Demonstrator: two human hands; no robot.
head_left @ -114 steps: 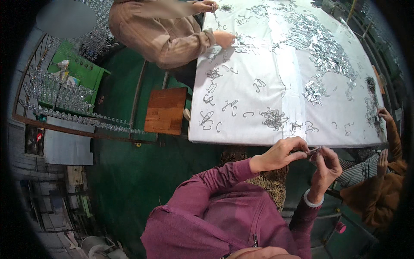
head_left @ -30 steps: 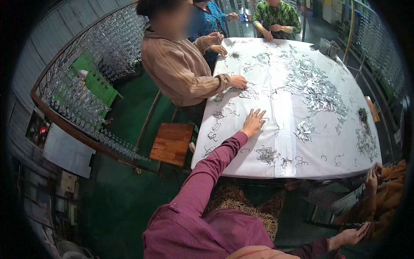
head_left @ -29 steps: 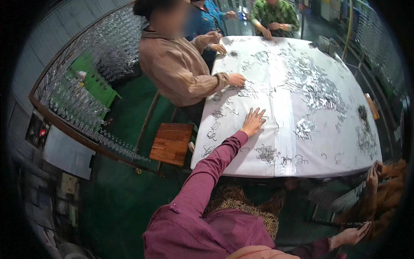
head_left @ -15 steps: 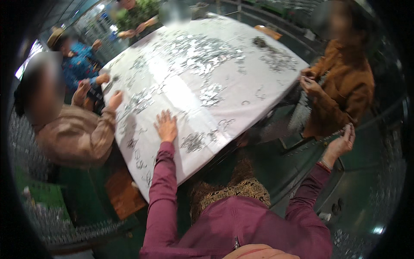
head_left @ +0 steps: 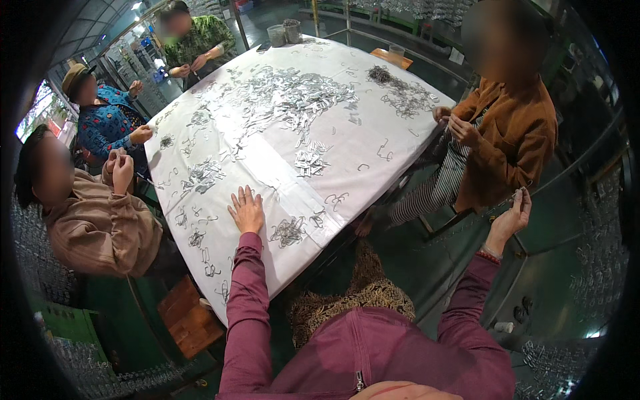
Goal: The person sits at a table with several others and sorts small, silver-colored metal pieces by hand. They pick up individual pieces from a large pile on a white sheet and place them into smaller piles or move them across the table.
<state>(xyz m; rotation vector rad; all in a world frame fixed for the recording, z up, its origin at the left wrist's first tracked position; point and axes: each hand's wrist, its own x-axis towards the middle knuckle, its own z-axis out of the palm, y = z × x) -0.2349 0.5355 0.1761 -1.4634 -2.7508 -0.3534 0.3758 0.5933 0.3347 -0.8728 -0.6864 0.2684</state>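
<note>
My left hand (head_left: 247, 211) lies flat on the white table (head_left: 393, 143), fingers spread, with nothing under it that I can see. Right of it sits a small heap of dark wire hooks (head_left: 288, 232). Beyond it lies a small group of flat silver metal pieces (head_left: 311, 160). Off the table to the right, my right hand (head_left: 511, 217) is raised with thumb and fingertips pinched together. A thin, small thing seems to be at its fingertips, too fine to make out.
A large pile of silver pieces (head_left: 287, 100) covers the table's far middle, with a dark wire heap (head_left: 407, 97) right of it. Two tubs (head_left: 291, 32) stand at the far edge. Several people work around the table. Wooden stools (head_left: 190, 317) stand beside it.
The whole view has shifted slightly. My left hand stays spread on the table and my right stays pinched at the right. The nearest person on the left has brought both hands together.
</note>
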